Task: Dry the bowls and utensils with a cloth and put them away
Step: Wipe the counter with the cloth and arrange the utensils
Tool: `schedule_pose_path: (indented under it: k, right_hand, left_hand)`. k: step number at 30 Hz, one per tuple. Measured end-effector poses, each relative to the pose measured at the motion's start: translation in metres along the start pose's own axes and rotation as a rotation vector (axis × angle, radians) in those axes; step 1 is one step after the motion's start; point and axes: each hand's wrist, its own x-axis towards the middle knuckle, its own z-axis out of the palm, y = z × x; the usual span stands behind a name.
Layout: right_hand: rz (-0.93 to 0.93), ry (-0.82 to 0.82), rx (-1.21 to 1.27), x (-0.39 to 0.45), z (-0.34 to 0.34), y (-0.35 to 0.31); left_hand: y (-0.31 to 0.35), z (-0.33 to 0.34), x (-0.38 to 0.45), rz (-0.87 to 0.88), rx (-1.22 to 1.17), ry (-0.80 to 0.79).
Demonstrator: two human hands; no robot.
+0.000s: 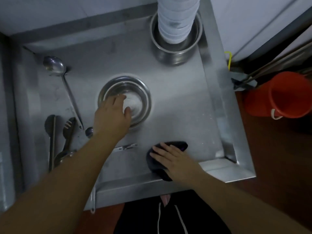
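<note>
The left hand (112,114) reaches over the near-left rim of a steel bowl (125,100) that sits upright in the middle of the metal table (177,115). Its fingers (118,100) are spread and loosely bent, their tips over the bowl's inside; whether they touch the metal cannot be told, and the thumb lies over the near rim. They are not clamped on anything that shows.

The right hand (173,159) lies flat on a dark cloth (158,162) at the near edge of the table, fingers straight and a little apart, pressing the cloth down. The cloth spreads out from under the palm to the left and far side, with one end hanging over the near lip.

To the left of the bowl, a long ladle (54,65) lies with its cup at the far end and its handle running toward the near side. Nearer and further left lie dark tongs (67,132) and a flat dark spatula (51,132), side by side, partly covered by the left forearm. A small spoon (89,132) peeps out just beside the left wrist.

At the far right corner of the table stands a second steel bowl (175,46), holding a tall stack of white bowls (177,19). Off the table to the right, an orange bucket (278,97) rests on the reddish floor.
</note>
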Motion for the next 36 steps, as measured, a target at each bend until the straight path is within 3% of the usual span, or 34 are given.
schedule_pose_path:
  k: [3,8,10,12,18,20,22,26,36]
  right_hand:
    - [0.018,0.040,-0.081,-0.028,-0.012,0.043]
    - [0.588,0.169,-0.074,-0.051,-0.035,0.088]
    - [0.698,0.185,0.056,-0.047,-0.028,0.073]
    - [0.694,0.162,0.081,-0.052,-0.017,0.050]
    - [0.349,-0.022,-0.011,-0.070,-0.020,0.062]
    - [0.373,0.003,-0.063,-0.046,-0.031,0.084]
    - [0.535,0.104,-0.027,-0.012,-0.049,0.100]
    - [0.696,0.118,0.007,0.035,-0.071,0.101]
    - [0.600,-0.021,0.079,-0.039,-0.015,0.000]
  left_hand:
    - [0.020,0.002,-0.013,0.012,0.008,-0.003]
    - [0.036,0.007,-0.037,0.014,0.003,0.021]
    - [0.038,0.009,-0.048,0.012,0.012,0.023]
    - [0.037,0.010,-0.059,0.003,0.018,0.023]
    - [0.033,0.015,-0.093,0.003,0.040,-0.046]
    - [0.027,0.015,-0.105,-0.005,0.031,-0.049]
    - [0.019,0.016,-0.114,-0.018,0.025,-0.053]
    - [0.001,0.016,-0.124,-0.034,0.022,-0.054]
    - [-0.051,0.015,-0.134,-0.051,-0.015,-0.136]
